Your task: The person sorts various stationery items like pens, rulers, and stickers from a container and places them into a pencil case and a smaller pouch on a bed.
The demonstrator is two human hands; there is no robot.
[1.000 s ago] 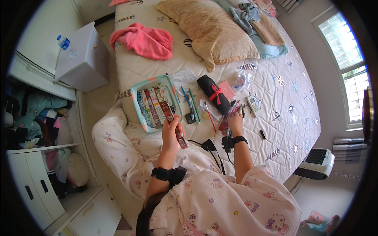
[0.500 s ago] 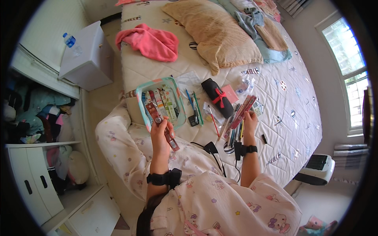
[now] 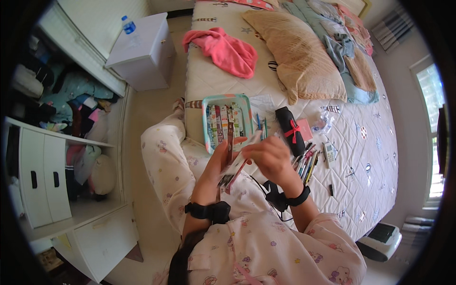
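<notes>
- Nearest, black straps [image 3: 209, 212] circle both wrists above the patterned pyjamas [image 3: 285, 254].
- The left hand [image 3: 217, 160] is closed around a slim brown packet [image 3: 231, 137], which stands upright from the grip in front of the basket.
- The right hand [image 3: 272, 156] has its fingers bent onto the upper end of a pale, red-edged packet [image 3: 233, 170], which slants between the two hands; blur hides whether the left hand grips it too.
- Right of the right wrist, a small black cap [image 3: 331, 190] lies alone on the bed [image 3: 354, 194].
- Just beyond that wrist, a loose bunch of pens [image 3: 308, 165] lies beside a white handheld device [image 3: 329, 155].
- Past the left hand, a teal-and-pink basket [image 3: 204, 126] holds a row of slim packets [image 3: 219, 121].
- Right of the basket, a black roll [image 3: 285, 122] tied with red ribbon [image 3: 295, 131] touches a pink square [image 3: 304, 128], near crumpled clear plastic [image 3: 324, 122].
- Farther up the bed lie a pink cloth [image 3: 230, 53] and a tan pillow [image 3: 301, 59].
- Beyond the bed's left edge, a bottle [image 3: 128, 26] stands on a white nightstand [image 3: 137, 56].
</notes>
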